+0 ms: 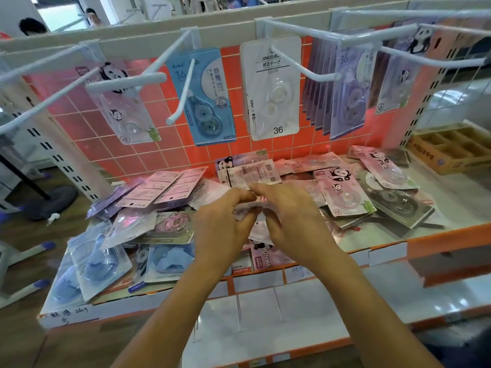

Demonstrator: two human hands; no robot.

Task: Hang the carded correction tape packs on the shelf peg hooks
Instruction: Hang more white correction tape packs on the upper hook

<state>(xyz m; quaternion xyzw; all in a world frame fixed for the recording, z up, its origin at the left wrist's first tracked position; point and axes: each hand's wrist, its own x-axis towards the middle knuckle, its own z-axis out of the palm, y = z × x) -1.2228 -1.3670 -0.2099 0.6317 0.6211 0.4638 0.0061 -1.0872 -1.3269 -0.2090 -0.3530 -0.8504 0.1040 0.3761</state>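
— Hands?
— Left hand [220, 221] and right hand [289, 216] meet, fingers curled, pinching a pink glossy carded correction tape pack [247, 208] between them.
— Where?
— Just above the heap of loose packs [164, 189] on the white shelf [451, 187], below the white metal peg hooks [183, 86].

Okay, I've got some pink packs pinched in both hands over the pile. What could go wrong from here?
1. The left hand and right hand share one grip on the pink carded packs; one may slip into the loose pile of carded packs.
2. The long white wire peg hook juts toward you and could snag a rising hand.
3. Nearby pegs hold a blue carded pack and a white carded pack, so misfiling is possible.
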